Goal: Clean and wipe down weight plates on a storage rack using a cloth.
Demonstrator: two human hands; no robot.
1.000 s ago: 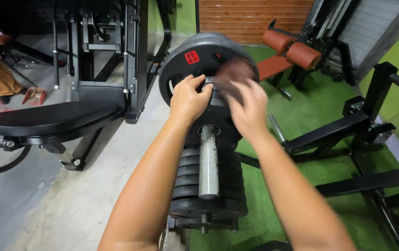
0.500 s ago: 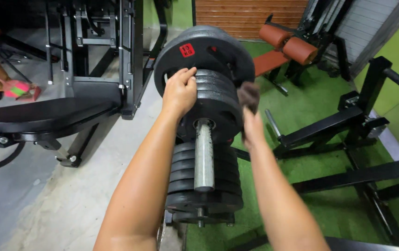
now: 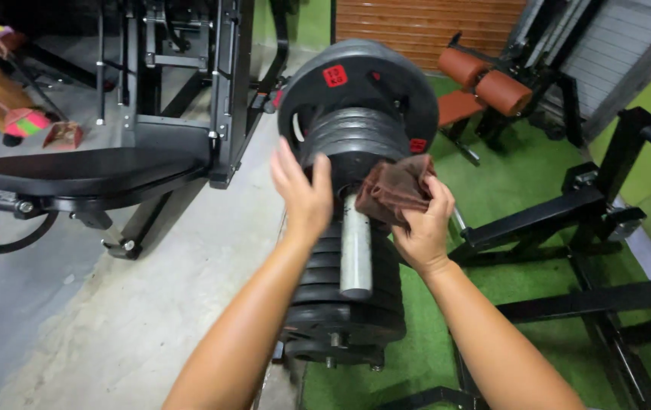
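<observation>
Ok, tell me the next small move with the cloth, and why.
Probably press the cloth onto the plates and wipe. The right hand holds it bunched just beside the stack, and the left hand is open at the other side, seemingly ready to steady it.

Floor: grey concrete (image 3: pixel 113 304) left, green turf (image 3: pixel 523 182) right | walls: green | furniture: black machine frames (image 3: pixel 568 212), rust-red padded rollers (image 3: pixel 485 80)

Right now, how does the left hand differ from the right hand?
The left hand is open with fingers spread, flat against the stacked black weight plates; the right hand is closed around a brown cloth. The left hand holds nothing; the right hand grips the cloth beside the steel peg. Both are bare and raised at the plates.
</observation>
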